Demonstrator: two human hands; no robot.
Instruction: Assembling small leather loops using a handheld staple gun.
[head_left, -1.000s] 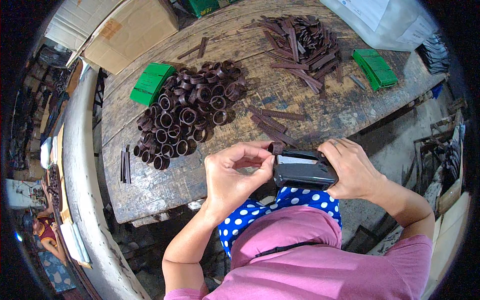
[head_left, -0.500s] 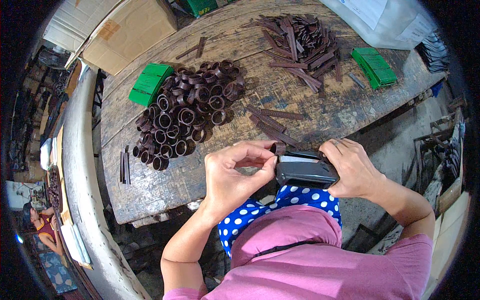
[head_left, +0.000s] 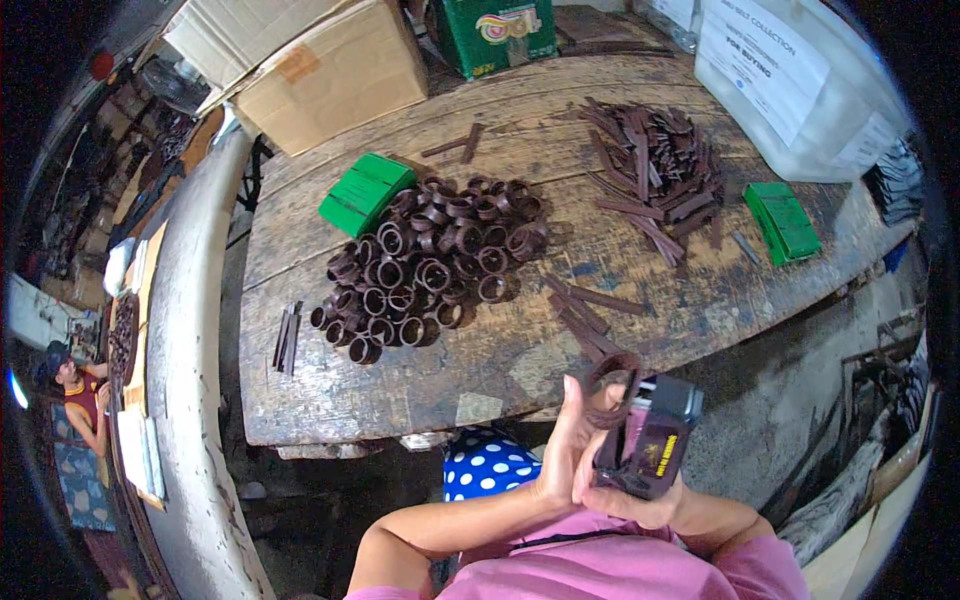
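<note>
Loop: a brown loop [head_left: 600, 372] stands past the table's near edge, between the left hand and the black tool; it seems to touch both.
Left hand: the left hand [head_left: 562, 455] lies just left of the loop, one digit pointing up and apart; the other fingers are partly hidden, so I cannot tell whether they pinch the loop.
Right hand: the right hand [head_left: 640, 505] grips the black tool [head_left: 655, 440] from below, fingers wrapped around its lower end; the tool is tilted, its top toward the table.
Rings: a heap of brown rings [head_left: 440, 240] covers the left-middle of the table [head_left: 480, 365]; thin strips [head_left: 288, 338] lie left of it.
Strips: a strip pile [head_left: 650, 165] lies to the right, farther back; a few loose strips [head_left: 600, 299] lie nearer the hands.
Boxes: one green box [head_left: 365, 195] touches or nearly touches the rings; another green box [head_left: 782, 225] lies near the right edge; a carton [head_left: 330, 90] stands at the back left.
Aside: a co-worker [head_left: 85, 405] is at far left.
</note>
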